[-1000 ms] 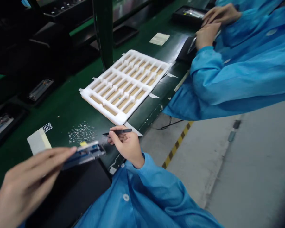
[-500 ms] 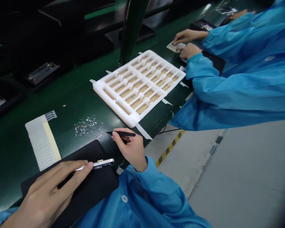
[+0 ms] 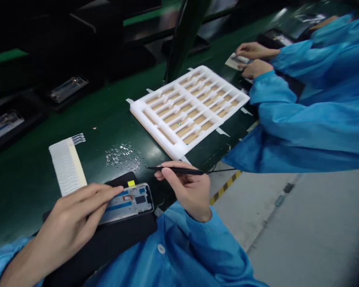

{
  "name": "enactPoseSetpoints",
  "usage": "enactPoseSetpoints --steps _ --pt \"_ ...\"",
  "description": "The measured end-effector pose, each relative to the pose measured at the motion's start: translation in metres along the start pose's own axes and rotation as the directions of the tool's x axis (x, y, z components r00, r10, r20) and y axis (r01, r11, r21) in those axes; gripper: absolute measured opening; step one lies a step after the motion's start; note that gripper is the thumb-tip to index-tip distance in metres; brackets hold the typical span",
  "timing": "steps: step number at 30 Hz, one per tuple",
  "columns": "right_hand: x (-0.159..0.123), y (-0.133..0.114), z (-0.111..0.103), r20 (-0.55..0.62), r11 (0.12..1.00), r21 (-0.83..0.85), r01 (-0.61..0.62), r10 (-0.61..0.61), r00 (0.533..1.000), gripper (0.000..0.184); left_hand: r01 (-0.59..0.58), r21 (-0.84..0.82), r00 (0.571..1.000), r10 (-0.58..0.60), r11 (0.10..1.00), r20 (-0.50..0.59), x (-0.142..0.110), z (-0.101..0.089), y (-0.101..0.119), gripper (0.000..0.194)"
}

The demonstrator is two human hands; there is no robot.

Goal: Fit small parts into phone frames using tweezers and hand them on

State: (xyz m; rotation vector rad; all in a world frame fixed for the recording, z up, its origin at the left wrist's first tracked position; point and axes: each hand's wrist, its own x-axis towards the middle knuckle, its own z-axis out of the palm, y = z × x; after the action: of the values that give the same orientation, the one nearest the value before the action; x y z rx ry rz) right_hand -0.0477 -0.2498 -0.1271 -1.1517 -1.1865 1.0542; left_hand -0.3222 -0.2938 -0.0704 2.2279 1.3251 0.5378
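Observation:
My left hand (image 3: 74, 217) grips the left part of an opened phone body (image 3: 125, 204), which lies nearly flat over a black pad (image 3: 131, 235). Blue strips and a yellow tab (image 3: 131, 183) show on the phone, and my fingers cover its left end. In my right hand (image 3: 187, 187) is a pair of black tweezers (image 3: 179, 170), held level and pointing left. A tiny bit seems to sit at the tweezer tip, too small to make out. Just left of that tip, small shiny metal pieces (image 3: 124, 156) lie scattered on the green bench (image 3: 107, 115).
A white foam tray (image 3: 140, 104) with slots is taped to the bench. At left lies a card with thin strips (image 3: 67, 165). More opened phones (image 3: 67, 89) rest on dark pads behind. A co-worker's hands (image 3: 255, 59) and blue sleeves are at the right.
The phone has turned from edge-on to lying with its inside facing up over the pad. My right hand and tweezers have drawn slightly away from the metal pieces. The whole view has shifted.

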Motion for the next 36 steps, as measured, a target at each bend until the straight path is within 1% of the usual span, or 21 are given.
enactPoseSetpoints --steps 2,4,5,7,10,13,15,18,23,28,32,36 --pt "-0.004 -0.014 -0.001 0.066 0.999 0.037 0.036 -0.039 0.997 0.005 0.147 -0.092 0.983 -0.135 0.985 0.124 0.008 0.003 -0.004 0.031" --pt "-0.008 -0.023 0.001 0.199 0.998 0.035 0.047 -0.053 0.979 0.008 0.247 -0.149 0.951 -0.21 0.958 0.228 0.014 0.009 -0.01 0.027" --pt "-0.009 -0.025 0.004 0.268 0.998 0.02 0.057 -0.061 0.961 0.009 0.28 -0.171 0.939 -0.232 0.945 0.254 0.016 0.012 -0.013 0.027" --pt "-0.01 -0.025 0.009 0.378 0.996 -0.016 0.084 -0.072 0.923 0.01 0.32 -0.21 0.927 -0.261 0.924 0.269 0.018 0.016 -0.016 0.029" --pt "-0.011 -0.016 0.017 0.445 0.996 -0.041 0.085 -0.058 0.894 0.009 0.336 -0.249 0.925 -0.268 0.908 0.269 0.019 0.018 -0.015 0.03" --pt "-0.012 -0.007 0.022 0.458 0.997 -0.059 0.05 -0.017 0.889 0.009 0.337 -0.27 0.926 -0.266 0.902 0.267 0.018 0.018 -0.013 0.03" --pt "-0.013 -0.003 0.023 0.464 0.996 -0.071 0.048 -0.009 0.886 0.008 0.338 -0.275 0.927 -0.267 0.9 0.264 0.019 0.018 -0.013 0.03" --pt "-0.013 -0.001 0.024 0.466 0.995 -0.088 0.04 0.006 0.885 0.008 0.343 -0.269 0.925 -0.275 0.9 0.261 0.018 0.019 -0.014 0.031" --pt "-0.015 0.0 0.024 0.444 0.994 -0.113 -0.008 0.058 0.894 0.008 0.366 -0.244 0.916 -0.302 0.898 0.265 0.018 0.02 -0.014 0.03" --pt "-0.016 -0.001 0.025 0.421 0.995 -0.092 -0.022 0.059 0.905 0.007 0.403 -0.22 0.903 -0.346 0.888 0.256 0.019 0.022 -0.011 0.029" --pt "-0.016 -0.003 0.026 0.412 0.996 -0.085 -0.002 0.037 0.91 0.007 0.397 -0.239 0.913 -0.355 0.886 0.2 0.018 0.027 -0.008 0.024" --pt "-0.016 -0.004 0.027 0.405 0.995 -0.09 0.031 0.008 0.914 0.007 0.422 -0.253 0.906 -0.392 0.871 0.16 0.018 0.033 -0.007 0.02"
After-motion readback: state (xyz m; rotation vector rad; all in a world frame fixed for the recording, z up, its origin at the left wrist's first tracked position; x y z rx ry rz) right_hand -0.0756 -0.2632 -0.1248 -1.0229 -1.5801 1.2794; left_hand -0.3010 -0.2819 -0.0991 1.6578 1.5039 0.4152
